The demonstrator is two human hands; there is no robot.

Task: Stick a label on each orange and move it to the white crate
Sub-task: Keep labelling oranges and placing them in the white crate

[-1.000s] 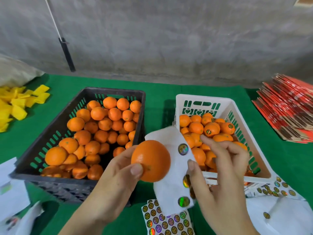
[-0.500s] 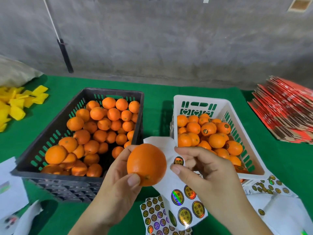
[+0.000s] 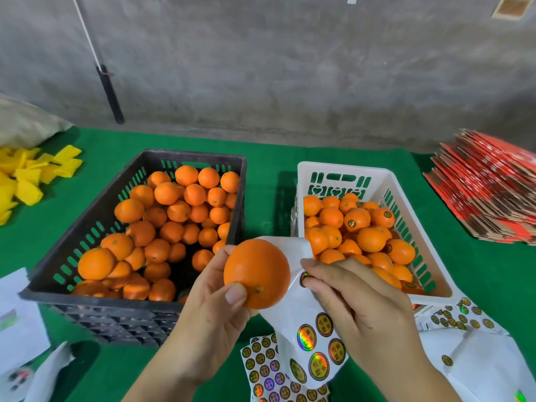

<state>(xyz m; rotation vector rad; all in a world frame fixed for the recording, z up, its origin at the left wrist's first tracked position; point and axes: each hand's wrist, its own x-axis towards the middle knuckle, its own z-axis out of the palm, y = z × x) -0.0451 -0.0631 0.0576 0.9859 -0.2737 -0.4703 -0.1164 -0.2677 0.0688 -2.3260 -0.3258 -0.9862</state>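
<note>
My left hand [image 3: 211,309] holds an orange [image 3: 256,272] up between thumb and fingers, in front of the two crates. Behind the orange hangs a white label sheet [image 3: 293,314] with several round gold labels. My right hand [image 3: 362,309] pinches one label [image 3: 304,278] on that sheet, just right of the orange. The black crate [image 3: 87,227] on the left is full of plain oranges. The white crate [image 3: 435,271] on the right holds several oranges, some with labels.
More label sheets [image 3: 269,369] lie on the green table at the bottom, and others [image 3: 464,317] beside the white crate. Red flat cartons [image 3: 493,187] are stacked at the right. Yellow pieces [image 3: 26,175] lie at the left, white papers [image 3: 17,323] at the lower left.
The label sheet has dropped lower behind the orange. My right hand's fingers have closed on one label near the sheet's top. The orange has hardly moved.
</note>
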